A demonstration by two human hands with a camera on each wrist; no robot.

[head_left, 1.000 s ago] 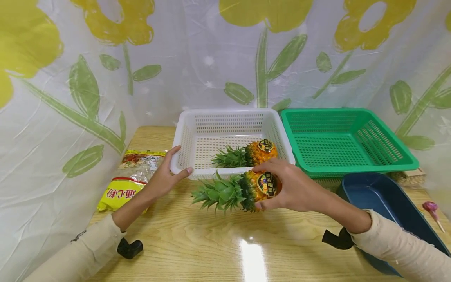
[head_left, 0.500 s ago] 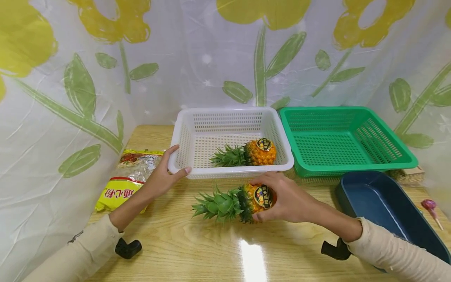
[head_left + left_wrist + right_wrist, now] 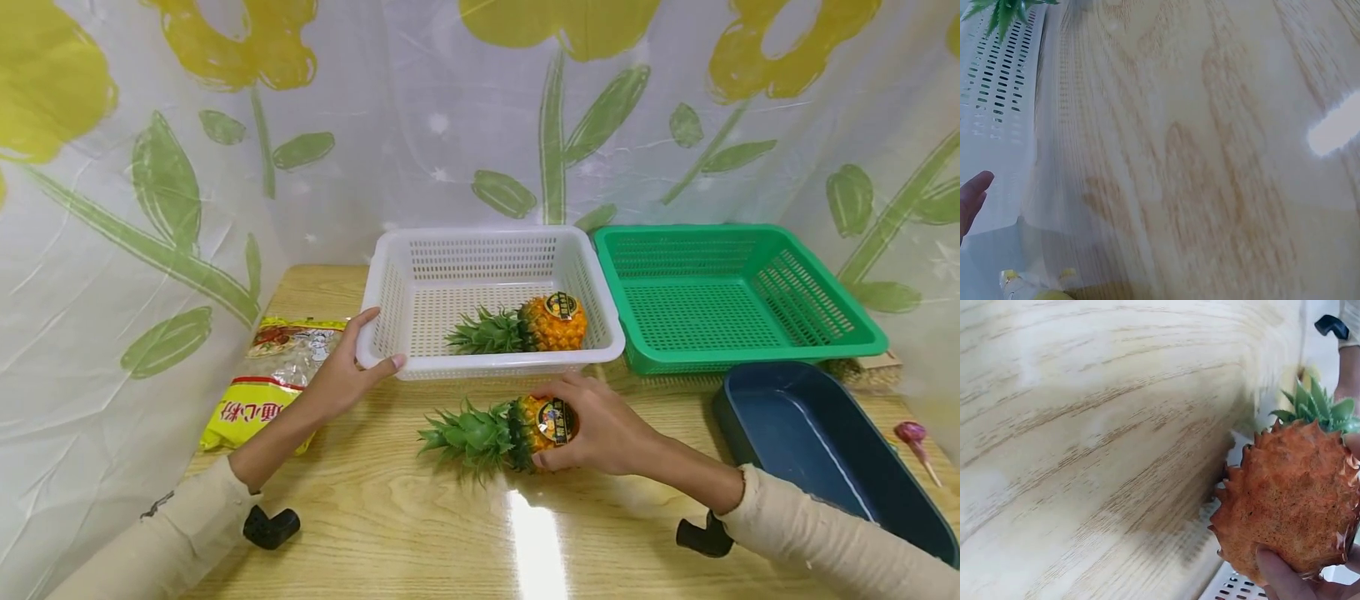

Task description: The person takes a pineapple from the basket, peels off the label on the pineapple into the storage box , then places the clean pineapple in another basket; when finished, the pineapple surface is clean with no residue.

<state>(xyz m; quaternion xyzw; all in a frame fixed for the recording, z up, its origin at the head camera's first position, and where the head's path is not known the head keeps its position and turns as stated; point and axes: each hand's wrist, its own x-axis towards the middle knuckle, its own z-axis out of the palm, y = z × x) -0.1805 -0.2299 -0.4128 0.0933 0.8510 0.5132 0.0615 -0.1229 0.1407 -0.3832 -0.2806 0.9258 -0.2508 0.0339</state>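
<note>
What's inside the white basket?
One pineapple lies on its side near the basket's front wall. Its underside, and the floor beneath it and close behind that wall, are hidden.

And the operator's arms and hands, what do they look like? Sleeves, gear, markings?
Left hand and right hand: no gloves. Left sleeve and right sleeve: cream, the left with a small dark mark. Bent left black piece and similar right black piece near the wrists. No cables visible.

Flowered sheeting [image 3: 420, 150], perhaps fabric, hangs behind a wood-grain table [image 3: 390, 525] with bright glare [image 3: 537, 542].
</note>
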